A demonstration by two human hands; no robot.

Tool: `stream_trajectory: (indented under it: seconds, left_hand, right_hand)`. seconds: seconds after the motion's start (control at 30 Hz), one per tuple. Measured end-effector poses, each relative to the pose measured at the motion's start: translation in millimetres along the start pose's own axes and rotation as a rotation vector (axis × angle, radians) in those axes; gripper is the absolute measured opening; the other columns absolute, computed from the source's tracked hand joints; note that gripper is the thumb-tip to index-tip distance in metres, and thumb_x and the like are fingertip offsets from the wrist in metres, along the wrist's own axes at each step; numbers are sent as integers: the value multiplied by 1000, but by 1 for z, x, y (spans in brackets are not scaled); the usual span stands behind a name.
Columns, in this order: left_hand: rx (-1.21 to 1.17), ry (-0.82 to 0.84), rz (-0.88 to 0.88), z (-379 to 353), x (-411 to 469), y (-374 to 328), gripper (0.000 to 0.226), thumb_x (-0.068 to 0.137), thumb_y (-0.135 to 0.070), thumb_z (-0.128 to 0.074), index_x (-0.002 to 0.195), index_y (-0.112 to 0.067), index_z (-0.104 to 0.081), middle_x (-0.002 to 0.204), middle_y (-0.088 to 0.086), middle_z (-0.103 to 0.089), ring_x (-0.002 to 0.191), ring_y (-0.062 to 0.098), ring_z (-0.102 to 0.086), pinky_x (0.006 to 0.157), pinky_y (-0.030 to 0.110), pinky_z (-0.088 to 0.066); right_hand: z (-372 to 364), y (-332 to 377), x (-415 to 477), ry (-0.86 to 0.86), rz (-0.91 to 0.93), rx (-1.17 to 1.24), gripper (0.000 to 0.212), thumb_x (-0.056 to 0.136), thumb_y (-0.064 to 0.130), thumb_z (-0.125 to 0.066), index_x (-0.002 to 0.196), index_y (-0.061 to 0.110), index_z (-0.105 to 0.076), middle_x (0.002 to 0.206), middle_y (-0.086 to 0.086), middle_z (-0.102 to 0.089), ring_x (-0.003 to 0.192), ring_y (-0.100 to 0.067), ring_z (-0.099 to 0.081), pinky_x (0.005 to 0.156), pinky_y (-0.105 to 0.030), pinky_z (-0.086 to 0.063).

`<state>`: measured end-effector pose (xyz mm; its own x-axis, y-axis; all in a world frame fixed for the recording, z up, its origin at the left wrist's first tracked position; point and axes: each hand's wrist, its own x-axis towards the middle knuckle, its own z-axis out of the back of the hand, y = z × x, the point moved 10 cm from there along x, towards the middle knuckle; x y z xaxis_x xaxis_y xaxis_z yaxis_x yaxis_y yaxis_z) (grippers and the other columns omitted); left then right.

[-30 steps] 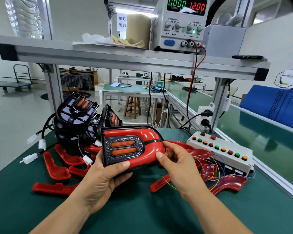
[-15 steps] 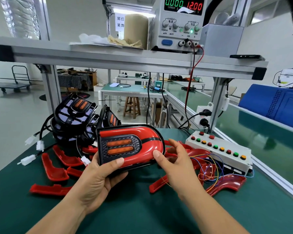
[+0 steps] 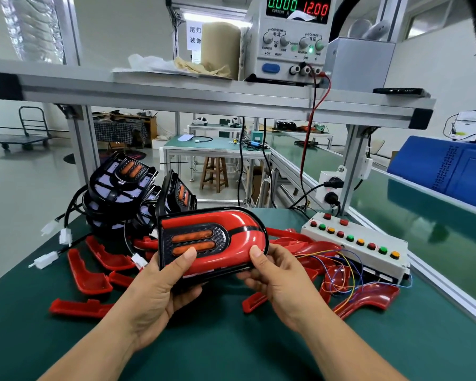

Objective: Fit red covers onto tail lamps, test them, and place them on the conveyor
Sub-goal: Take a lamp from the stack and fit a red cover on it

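Holds the covered lamp (image 3: 232, 232) above the table (image 3: 231, 350), clasping its left end in the left grip (image 3: 160, 290), thumb on its face, pinching its rounded right end in the right grip (image 3: 282, 281).

Bright and even, lit mostly from above, with a slightly blown-out white tube (image 3: 212, 16) behind the shelf (image 3: 204, 92). Only soft, faint shadows on the mat (image 3: 231, 339) under the lamp (image 3: 237, 243). White glare streaks along its red top and a pale sheen on the conveyor (image 3: 423, 224). Sharp in the middle, a little soft far back. Strongly bent by the wide lens near the edges, with the shelf curved.
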<state>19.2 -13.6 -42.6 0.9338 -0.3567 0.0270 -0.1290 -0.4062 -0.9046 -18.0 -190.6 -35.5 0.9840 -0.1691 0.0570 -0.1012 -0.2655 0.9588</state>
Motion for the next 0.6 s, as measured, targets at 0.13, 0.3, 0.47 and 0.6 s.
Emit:
stream_trajectory:
  seconds: [0.13,0.3,0.47,0.6]
  left_hand:
    - [21,7,12,1,0,2,55,64,-22,-75,118,-23,-63,105,4,-75,82,15,-74,55,25,-58]
    - [49,46,24,-1,-1,1,61,63,-14,-76,122,-20,-60,107,4,-75,89,18,-74,57,26,-59]
    - [96,85,28,-4,-3,1,82,51,-21,-94,124,-24,-57,116,7,-72,94,21,-73,63,29,-59]
    - [140,119,14,-6,-4,0,109,26,-34,-102,125,-29,-55,113,4,-73,97,23,-72,66,31,-59]
  right_hand:
    - [1,-3,-1,26,-62,49,44,71,25,-71,109,9,-55,82,-8,-73,66,-18,-70,59,-24,-55]
    - [1,-9,-1,23,-139,97,45,69,37,-72,104,11,-59,81,-8,-73,64,-19,-69,58,-28,-54]
    - [-3,-16,-4,50,-229,126,50,69,44,-72,105,10,-66,83,-8,-73,66,-19,-69,59,-30,-56]
    - [-4,-21,-3,55,-263,236,51,74,32,-70,117,6,-62,104,-16,-73,84,-26,-72,75,-37,-59]
